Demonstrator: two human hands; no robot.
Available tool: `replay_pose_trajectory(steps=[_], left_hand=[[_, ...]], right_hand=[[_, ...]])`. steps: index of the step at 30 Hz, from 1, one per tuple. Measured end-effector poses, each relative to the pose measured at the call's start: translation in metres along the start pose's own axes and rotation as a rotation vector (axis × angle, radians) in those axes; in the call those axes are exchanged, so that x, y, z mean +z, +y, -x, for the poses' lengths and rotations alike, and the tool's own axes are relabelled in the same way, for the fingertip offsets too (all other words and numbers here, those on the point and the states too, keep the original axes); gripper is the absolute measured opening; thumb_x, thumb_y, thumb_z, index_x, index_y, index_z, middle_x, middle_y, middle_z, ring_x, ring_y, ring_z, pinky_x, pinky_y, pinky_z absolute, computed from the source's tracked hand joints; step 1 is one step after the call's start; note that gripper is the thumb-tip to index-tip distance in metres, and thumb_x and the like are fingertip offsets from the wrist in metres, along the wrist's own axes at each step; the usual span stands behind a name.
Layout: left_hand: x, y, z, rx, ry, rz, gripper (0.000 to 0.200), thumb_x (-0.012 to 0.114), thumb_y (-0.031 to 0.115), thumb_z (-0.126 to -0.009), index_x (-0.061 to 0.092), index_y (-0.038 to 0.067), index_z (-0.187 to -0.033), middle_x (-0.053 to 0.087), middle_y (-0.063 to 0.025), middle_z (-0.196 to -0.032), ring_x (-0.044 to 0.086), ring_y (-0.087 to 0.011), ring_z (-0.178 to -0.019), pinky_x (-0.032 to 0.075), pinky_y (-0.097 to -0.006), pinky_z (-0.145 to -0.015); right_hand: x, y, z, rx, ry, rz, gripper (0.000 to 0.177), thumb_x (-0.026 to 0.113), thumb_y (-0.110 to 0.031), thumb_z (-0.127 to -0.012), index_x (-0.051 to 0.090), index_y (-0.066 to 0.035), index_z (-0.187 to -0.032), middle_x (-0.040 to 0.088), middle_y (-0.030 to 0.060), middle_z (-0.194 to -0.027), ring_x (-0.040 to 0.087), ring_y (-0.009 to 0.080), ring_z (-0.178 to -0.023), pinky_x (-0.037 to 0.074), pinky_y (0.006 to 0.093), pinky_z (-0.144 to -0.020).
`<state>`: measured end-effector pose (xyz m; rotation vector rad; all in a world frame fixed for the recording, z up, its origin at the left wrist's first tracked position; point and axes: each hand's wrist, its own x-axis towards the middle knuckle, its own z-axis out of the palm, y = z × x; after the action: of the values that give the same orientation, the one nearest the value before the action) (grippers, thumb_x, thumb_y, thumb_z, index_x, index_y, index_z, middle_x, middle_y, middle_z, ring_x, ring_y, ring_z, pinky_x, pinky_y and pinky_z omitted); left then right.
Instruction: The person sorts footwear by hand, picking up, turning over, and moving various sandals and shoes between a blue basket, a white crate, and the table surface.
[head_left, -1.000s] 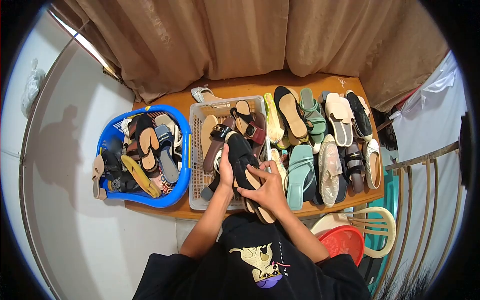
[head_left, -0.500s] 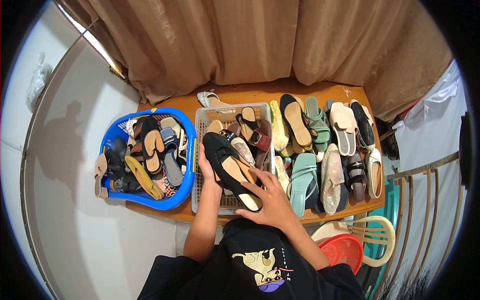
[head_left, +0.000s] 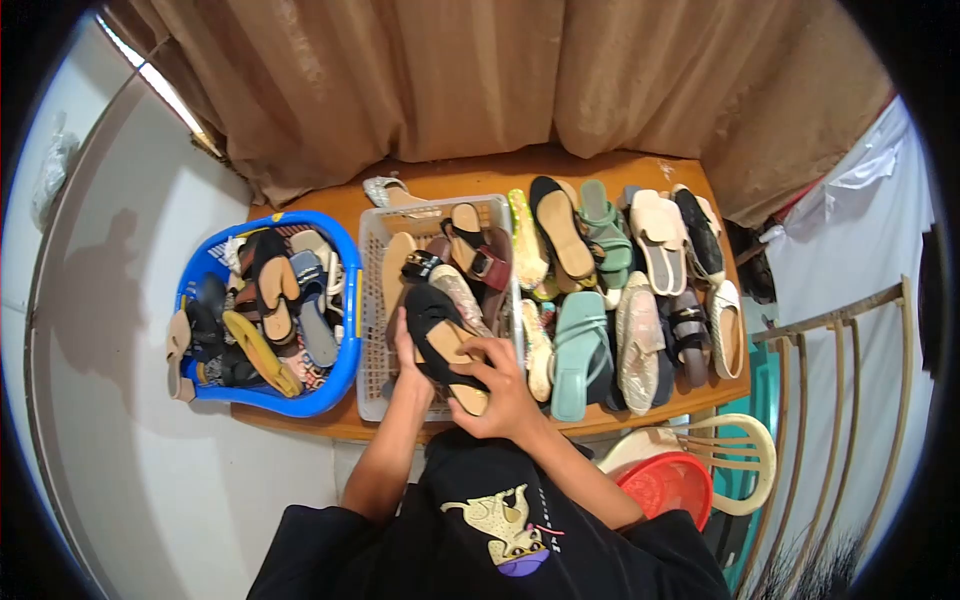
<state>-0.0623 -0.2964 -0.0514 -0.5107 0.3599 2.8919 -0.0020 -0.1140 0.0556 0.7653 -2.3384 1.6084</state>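
Observation:
Over the front of the white basket, both hands hold a black slingback shoe [head_left: 432,312] with a tan insole. Its closed toe points away from me and its heel end towards my body. My left hand [head_left: 407,362] grips the shoe's left side from below, its fingers mostly hidden. My right hand [head_left: 498,392] is closed on the heel part, fingers bent over the strap and insole. Beneath and beyond the shoe, the white plastic basket [head_left: 372,395] holds several sandals, among them a dark red one [head_left: 490,268] and a tan-soled one [head_left: 398,262].
A blue basket [head_left: 350,330] full of mixed footwear stands left on the wooden table [head_left: 450,170]. Paired shoes, including mint green slides [head_left: 578,355], lie in two rows on the right. A silver flat [head_left: 385,190] sits behind the white basket. A cream chair [head_left: 750,470] holds a red basin [head_left: 670,485].
The shoe has come slightly lower and closer to my body. My right hand's fingers have curled in around its heel strap. The whole view has shifted a little.

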Motion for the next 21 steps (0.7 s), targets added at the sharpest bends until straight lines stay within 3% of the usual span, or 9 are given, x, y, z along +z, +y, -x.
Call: replay_pose_trajectory(steps=[2,6,11,12,17,18,21], left_hand=[[0.008,-0.002,0.007,-0.028,0.026,0.081,0.06,0.036,0.055,-0.106,0.062,0.008,-0.134,0.069,-0.0199,-0.12,0.067,-0.0394,-0.103,0.056,-0.055,-0.094],[0.028,0.0,0.008,0.027,-0.223,0.013,0.062,0.039,0.057,-0.105,0.062,0.007,-0.135,0.07,-0.0189,-0.12,0.067,-0.0409,-0.106,0.055,-0.0573,-0.095],[0.042,-0.012,0.018,0.063,0.118,-0.316,0.067,0.036,0.062,-0.106,0.059,0.007,-0.137,0.07,-0.0158,-0.123,0.068,-0.0332,-0.111,0.054,-0.0498,-0.101],[0.072,-0.025,0.035,0.05,0.112,-0.397,0.069,0.038,0.065,-0.105,0.062,0.008,-0.134,0.071,-0.0102,-0.125,0.07,-0.0261,-0.109,0.055,-0.0437,-0.1],[0.064,-0.088,0.052,0.063,0.169,-0.722,0.041,0.057,0.037,-0.107,0.061,0.004,-0.132,0.07,-0.01,-0.117,0.07,-0.0202,-0.1,0.058,-0.0361,-0.087],[0.073,-0.089,0.053,0.0,0.162,-0.619,0.038,0.06,0.031,-0.106,0.06,0.002,-0.13,0.071,-0.0115,-0.117,0.07,-0.0194,-0.101,0.059,-0.033,-0.084],[0.094,-0.092,0.041,-0.028,0.124,-0.666,0.04,0.06,0.03,-0.106,0.057,0.001,-0.133,0.07,-0.0121,-0.12,0.071,-0.0208,-0.102,0.059,-0.0351,-0.087]], right_hand=[[0.001,0.0,0.002,0.01,-0.028,-0.028,0.042,0.08,-0.015,-0.067,0.071,-0.003,-0.106,0.059,0.0175,-0.122,0.053,0.0373,-0.112,0.045,0.0464,-0.101],[0.002,0.005,0.007,-0.012,-0.006,0.025,0.044,0.08,-0.016,-0.068,0.071,-0.004,-0.109,0.057,0.0178,-0.125,0.054,0.038,-0.113,0.045,0.0474,-0.102],[-0.012,0.0,0.018,-0.055,0.038,0.115,0.045,0.081,-0.014,-0.071,0.07,-0.002,-0.112,0.056,0.0197,-0.128,0.054,0.0419,-0.118,0.048,0.048,-0.101],[-0.013,0.004,0.021,-0.071,0.057,0.172,0.046,0.083,-0.011,-0.071,0.07,-0.002,-0.113,0.055,0.0212,-0.129,0.054,0.043,-0.12,0.049,0.0492,-0.101],[-0.031,0.015,0.028,-0.026,0.137,0.236,0.049,0.085,-0.01,-0.07,0.07,-0.003,-0.116,0.052,0.023,-0.134,0.053,0.0445,-0.123,0.047,0.0506,-0.103],[-0.036,0.014,0.029,-0.042,0.161,0.254,0.052,0.087,-0.013,-0.068,0.07,-0.005,-0.117,0.051,0.0227,-0.135,0.053,0.0431,-0.124,0.048,0.0496,-0.103],[-0.052,0.018,0.032,0.088,0.227,0.142,0.067,0.091,-0.021,-0.065,0.065,-0.007,-0.125,0.043,0.0247,-0.145,0.048,0.044,-0.134,0.044,0.0497,-0.108]])
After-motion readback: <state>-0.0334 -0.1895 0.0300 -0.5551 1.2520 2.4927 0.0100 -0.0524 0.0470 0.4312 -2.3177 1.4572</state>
